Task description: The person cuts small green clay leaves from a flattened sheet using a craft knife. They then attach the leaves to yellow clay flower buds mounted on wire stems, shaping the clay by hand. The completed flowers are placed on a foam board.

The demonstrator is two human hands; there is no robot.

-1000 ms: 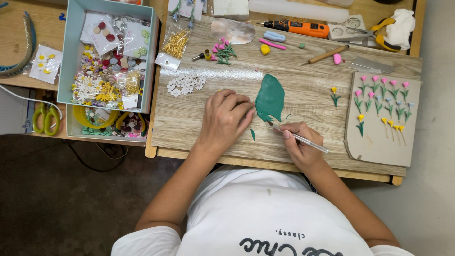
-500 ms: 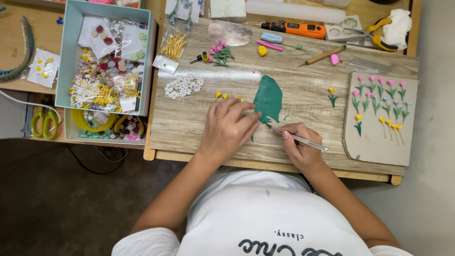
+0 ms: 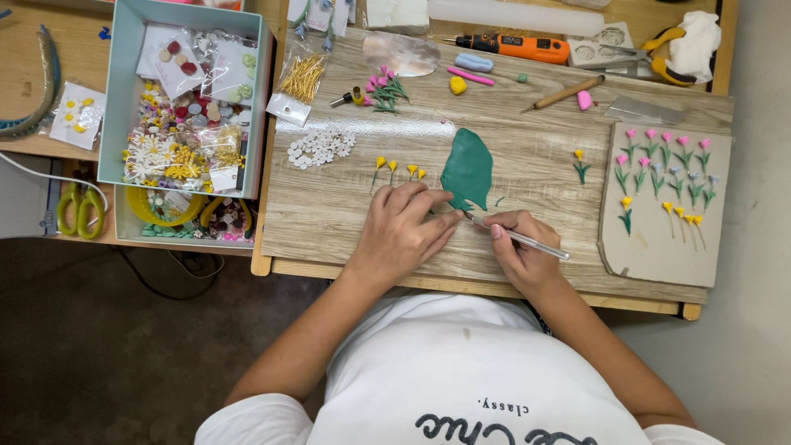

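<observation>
Two bare hands worked at the near edge of a pale wood-grain board (image 3: 527,165); the left hand (image 3: 408,227) lay palm down with its fingers loosely curled, the fingertips touching the lower left edge of a flat, rolled-out sheet of dark green clay (image 3: 468,169); it gripped nothing; the right hand (image 3: 519,251) was closed in a pen grip around a slim silver craft knife (image 3: 527,241), whose tip met the sheet's bottom edge just beside the left fingertips. The green sheet lay near the middle of the board, directly above both hands; a small green sliver (image 3: 499,200) lay just to its right; four tiny yellow clay tulips on green stems (image 3: 399,170) lay just left of the sheet, above the left hand; a cluster of small white clay flowers (image 3: 321,147) sat further left; a single yellow tulip (image 3: 581,162) lay well to the right. A grey slab (image 3: 651,239) on the right carried rows of pink and yellow tulips; a pale blue box (image 3: 262,99) of mixed flower pieces stood off the board's left edge.
</observation>
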